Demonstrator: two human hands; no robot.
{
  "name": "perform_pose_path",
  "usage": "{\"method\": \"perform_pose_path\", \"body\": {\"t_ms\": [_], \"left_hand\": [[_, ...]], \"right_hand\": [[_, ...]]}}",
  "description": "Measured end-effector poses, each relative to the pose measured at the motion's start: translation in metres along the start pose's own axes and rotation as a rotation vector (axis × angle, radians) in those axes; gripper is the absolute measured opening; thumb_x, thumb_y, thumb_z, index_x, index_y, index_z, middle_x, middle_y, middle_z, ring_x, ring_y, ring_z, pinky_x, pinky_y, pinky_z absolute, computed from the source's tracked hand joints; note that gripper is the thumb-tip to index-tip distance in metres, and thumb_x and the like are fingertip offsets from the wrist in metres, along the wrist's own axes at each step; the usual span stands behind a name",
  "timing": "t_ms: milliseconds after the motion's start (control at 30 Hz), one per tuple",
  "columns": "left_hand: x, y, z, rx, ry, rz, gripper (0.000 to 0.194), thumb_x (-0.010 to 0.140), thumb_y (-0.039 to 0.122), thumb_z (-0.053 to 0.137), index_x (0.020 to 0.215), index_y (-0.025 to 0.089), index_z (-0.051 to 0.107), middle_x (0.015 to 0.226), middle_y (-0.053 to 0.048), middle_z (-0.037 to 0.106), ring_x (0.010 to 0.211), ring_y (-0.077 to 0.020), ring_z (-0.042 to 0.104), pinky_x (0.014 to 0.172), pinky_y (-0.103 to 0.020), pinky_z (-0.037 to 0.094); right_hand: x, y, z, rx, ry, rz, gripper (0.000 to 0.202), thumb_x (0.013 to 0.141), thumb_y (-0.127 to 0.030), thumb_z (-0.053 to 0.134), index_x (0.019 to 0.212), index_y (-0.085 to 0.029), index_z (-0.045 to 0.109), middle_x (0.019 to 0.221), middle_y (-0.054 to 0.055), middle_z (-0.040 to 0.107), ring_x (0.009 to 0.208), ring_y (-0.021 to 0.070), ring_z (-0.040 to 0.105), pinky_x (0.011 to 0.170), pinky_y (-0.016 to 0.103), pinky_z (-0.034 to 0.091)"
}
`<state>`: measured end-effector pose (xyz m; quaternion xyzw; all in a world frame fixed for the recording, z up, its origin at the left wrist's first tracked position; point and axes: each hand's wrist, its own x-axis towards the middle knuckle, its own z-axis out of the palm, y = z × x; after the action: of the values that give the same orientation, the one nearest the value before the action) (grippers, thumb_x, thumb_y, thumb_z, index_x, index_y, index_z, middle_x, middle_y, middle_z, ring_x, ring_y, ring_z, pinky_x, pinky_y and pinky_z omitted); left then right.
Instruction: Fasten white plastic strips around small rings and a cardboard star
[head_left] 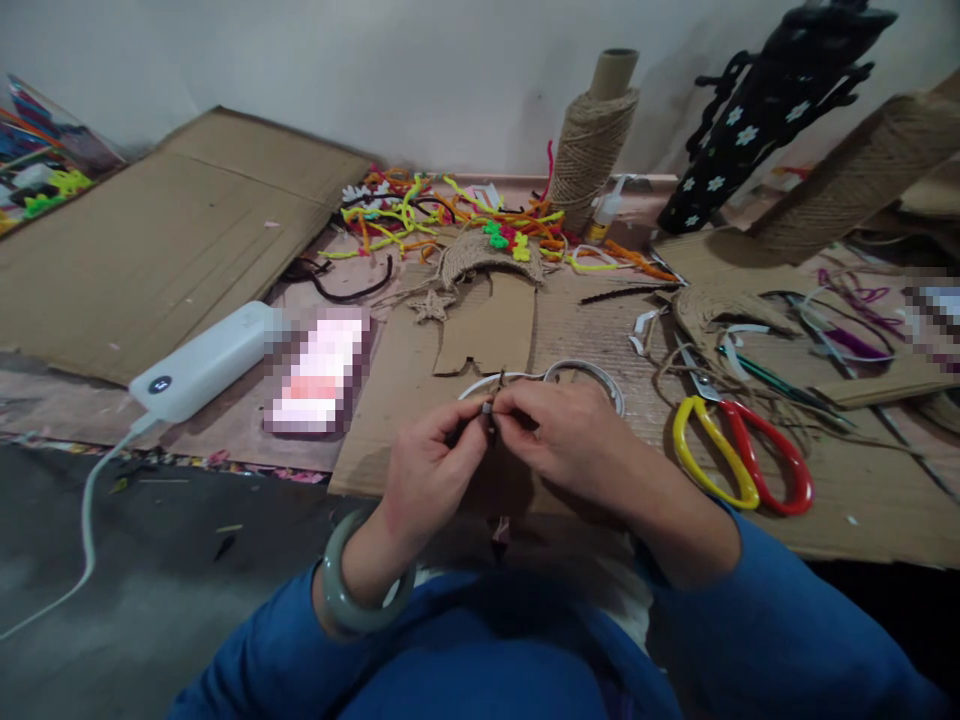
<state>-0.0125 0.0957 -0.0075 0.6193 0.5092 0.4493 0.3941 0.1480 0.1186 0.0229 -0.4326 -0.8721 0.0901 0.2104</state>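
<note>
My left hand (435, 470) and my right hand (562, 430) meet over the cardboard sheet, fingertips pinched together. Between them is a small greyish-white piece (487, 408) with a thin dark bit sticking up; its kind is too small to tell. Just beyond my fingers lies a white ring (611, 385), like a tape roll, and a thin white strip curves from it towards my left fingertips. Farther off, a twine-wrapped crescent (480, 258) carries small green, red and yellow flowers. A twine star (433, 306) rests beside a cut cardboard piece (487, 325).
Scissors (739, 450) with yellow and red handles lie at right, near a second twine crescent (720, 310). Twine cones (596, 140), a glue bottle (606, 212) and a black vase (750, 130) stand behind. A phone (319, 370) and white power bank (206, 360) sit left.
</note>
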Motion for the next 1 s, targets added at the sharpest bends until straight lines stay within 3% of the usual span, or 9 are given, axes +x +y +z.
{"method": "perform_pose_path", "body": {"t_ms": [400,633,1000], "left_hand": [[-0.0010,-0.0030,0.0005,-0.042,-0.005,-0.031,0.022,0.085,0.025,0.056,0.095,0.018,0.074,0.084,-0.003,0.076,0.076,-0.0156,0.068,0.070,-0.025,0.051],[-0.0013,-0.0026,-0.0001,-0.040,0.020,-0.047,0.020,0.083,0.025,0.058,0.093,0.019,0.075,0.082,-0.002,0.076,0.072,-0.0145,0.067,0.065,-0.023,0.051],[-0.0015,-0.0013,-0.0005,-0.001,0.000,-0.043,0.022,0.084,0.024,0.055,0.092,0.018,0.074,0.075,-0.001,0.074,0.067,-0.0137,0.064,0.062,-0.023,0.048]], "right_hand": [[-0.0016,0.0031,0.0003,0.086,0.020,-0.002,0.016,0.086,-0.015,0.052,0.074,-0.016,0.063,0.066,0.001,0.065,0.057,0.0117,0.052,0.057,0.024,0.032],[0.0003,0.0042,-0.0004,0.166,0.002,0.071,0.014,0.091,-0.019,0.051,0.095,-0.018,0.065,0.078,0.001,0.070,0.065,0.0122,0.060,0.059,0.022,0.036],[0.0025,0.0016,-0.0017,-0.002,-0.100,0.027,0.017,0.091,-0.017,0.048,0.092,-0.015,0.065,0.087,0.007,0.073,0.071,0.0164,0.065,0.058,0.026,0.033]]}}
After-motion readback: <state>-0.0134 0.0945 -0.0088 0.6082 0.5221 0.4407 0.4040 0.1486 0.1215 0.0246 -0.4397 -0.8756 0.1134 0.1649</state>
